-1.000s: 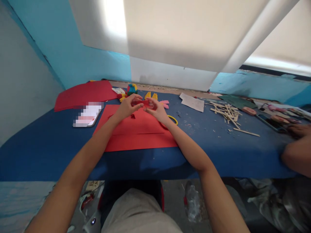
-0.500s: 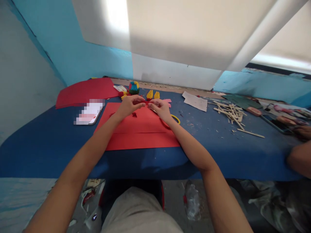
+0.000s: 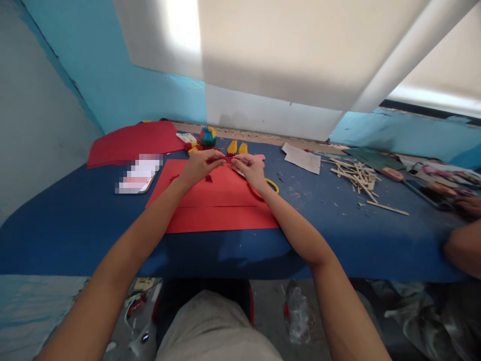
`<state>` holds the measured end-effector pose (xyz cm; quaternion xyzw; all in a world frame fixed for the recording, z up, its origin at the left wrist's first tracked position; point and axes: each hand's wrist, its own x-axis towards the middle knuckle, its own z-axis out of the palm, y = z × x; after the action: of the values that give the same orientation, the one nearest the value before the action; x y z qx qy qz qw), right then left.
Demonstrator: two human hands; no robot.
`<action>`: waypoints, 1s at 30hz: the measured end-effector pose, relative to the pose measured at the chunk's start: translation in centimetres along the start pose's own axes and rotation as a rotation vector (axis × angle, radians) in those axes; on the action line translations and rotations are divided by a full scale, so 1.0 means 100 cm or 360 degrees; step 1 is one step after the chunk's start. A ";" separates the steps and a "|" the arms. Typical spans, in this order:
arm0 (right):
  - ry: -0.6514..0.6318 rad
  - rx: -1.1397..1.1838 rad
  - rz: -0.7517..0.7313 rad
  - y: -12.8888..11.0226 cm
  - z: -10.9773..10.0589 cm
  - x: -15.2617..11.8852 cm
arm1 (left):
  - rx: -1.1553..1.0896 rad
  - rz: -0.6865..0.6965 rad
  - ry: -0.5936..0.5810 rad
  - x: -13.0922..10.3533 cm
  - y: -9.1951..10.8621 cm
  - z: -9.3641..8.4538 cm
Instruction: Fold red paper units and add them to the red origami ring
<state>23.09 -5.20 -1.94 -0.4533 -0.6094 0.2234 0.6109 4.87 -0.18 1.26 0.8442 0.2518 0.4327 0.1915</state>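
Blue table (image 3: 240, 255). Left hand (image 3: 202, 167) and right hand (image 3: 249, 169) pinch red paper (image 3: 228, 159) over its back edge.

Two bare hands (image 3: 200, 166) (image 3: 249, 169) share one small red paper piece (image 3: 229, 159). From them, one white-screened phone (image 3: 145, 170) lies at nine o'clock, one round multicoloured folded-paper ball (image 3: 208, 136) at eleven and two yellow, red-based pointed ornaments (image 3: 237, 148) at one. Toward three are one pale paper sheet (image 3: 301, 158) and many thin wooden sticks (image 3: 356, 175), too jumbled to count.
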 end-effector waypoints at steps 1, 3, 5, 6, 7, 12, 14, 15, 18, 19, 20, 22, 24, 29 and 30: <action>-0.0006 0.0008 0.0001 0.001 0.000 0.000 | -0.0009 -0.0012 0.0008 0.000 0.001 0.000; -0.0015 -0.0022 -0.0027 0.001 -0.001 0.000 | -0.0033 -0.0040 0.0008 0.000 0.004 0.000; -0.0015 -0.0128 -0.0093 0.000 -0.004 0.001 | -0.0060 -0.0070 -0.0020 0.001 0.006 -0.001; -0.0021 -0.0222 -0.0142 -0.002 -0.005 0.001 | -0.0073 -0.0084 -0.0050 0.001 0.006 -0.001; -0.0048 -0.0341 -0.0202 -0.003 -0.007 0.002 | -0.0089 -0.0095 -0.0093 0.002 0.006 -0.001; -0.0459 -0.0904 -0.0518 -0.011 -0.015 0.004 | -0.0230 -0.0138 -0.0430 -0.001 -0.003 -0.003; -0.0559 -0.0971 -0.0556 -0.013 -0.016 0.004 | -0.0279 -0.0163 -0.0504 -0.002 -0.005 -0.005; -0.0581 -0.0978 -0.0559 -0.014 -0.016 0.003 | -0.0296 -0.0178 -0.0531 -0.003 -0.006 -0.006; -0.0607 -0.0942 -0.0554 -0.016 -0.014 0.001 | -0.0314 -0.0199 -0.0639 -0.003 -0.004 -0.010; -0.0615 -0.0924 -0.0551 -0.016 -0.013 0.000 | -0.0316 -0.0196 -0.0691 -0.003 -0.003 -0.011; -0.0624 -0.0910 -0.0550 -0.017 -0.011 0.000 | -0.0319 -0.0191 -0.0738 -0.003 -0.002 -0.011; -0.0609 -0.0871 -0.0531 -0.017 -0.009 -0.002 | -0.0343 -0.0185 -0.0788 -0.003 0.000 -0.011; -0.0540 -0.0790 -0.0475 -0.018 -0.007 -0.003 | -0.0385 -0.0191 -0.0792 -0.004 0.000 -0.009; -0.0193 -0.0706 -0.0565 -0.018 -0.012 -0.003 | -0.0473 -0.0277 -0.0526 -0.003 0.000 -0.001; -0.0149 -0.0729 -0.0646 -0.017 -0.013 -0.003 | -0.0492 -0.0302 -0.0431 -0.003 0.001 0.000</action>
<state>23.82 -6.64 -0.43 -0.4376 -0.7494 -0.0258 0.4962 4.76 -0.39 1.14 0.8277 0.2328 0.3291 0.3905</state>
